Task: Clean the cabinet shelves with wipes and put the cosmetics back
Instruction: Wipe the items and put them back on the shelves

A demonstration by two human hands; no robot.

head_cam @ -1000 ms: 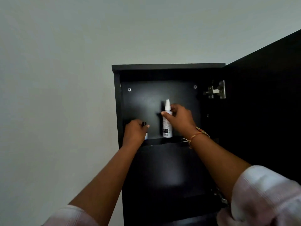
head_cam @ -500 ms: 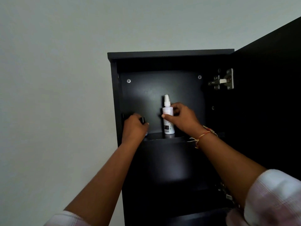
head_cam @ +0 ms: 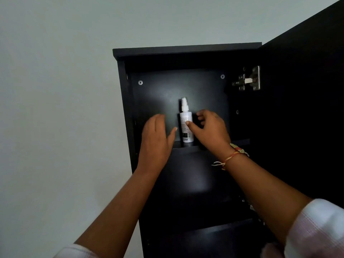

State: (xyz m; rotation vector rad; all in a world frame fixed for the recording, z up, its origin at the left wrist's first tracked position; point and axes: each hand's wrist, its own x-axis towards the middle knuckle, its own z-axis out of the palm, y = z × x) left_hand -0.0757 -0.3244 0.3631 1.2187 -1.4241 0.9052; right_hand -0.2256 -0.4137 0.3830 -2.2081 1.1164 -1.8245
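Left hand [head_cam: 156, 138] flat, fingers straight | right hand [head_cam: 210, 129] thumb on spray bottle [head_cam: 186, 135], grip unclear | risk: nudge topples it off shelf [head_cam: 240, 142]

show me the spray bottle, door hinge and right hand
spray bottle [head_cam: 186, 132]: head view, labelled body
door hinge [head_cam: 246, 80]: head view, metal plate
right hand [head_cam: 212, 131]: head view, back of hand

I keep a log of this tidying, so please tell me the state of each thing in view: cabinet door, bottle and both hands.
Cabinet door, open, swung to the right.
White spray bottle, upright on the top shelf.
Left hand, open, fingers straight, nothing visible in it.
Right hand, thumb on the spray bottle, fingers curled beside it; grip unclear.
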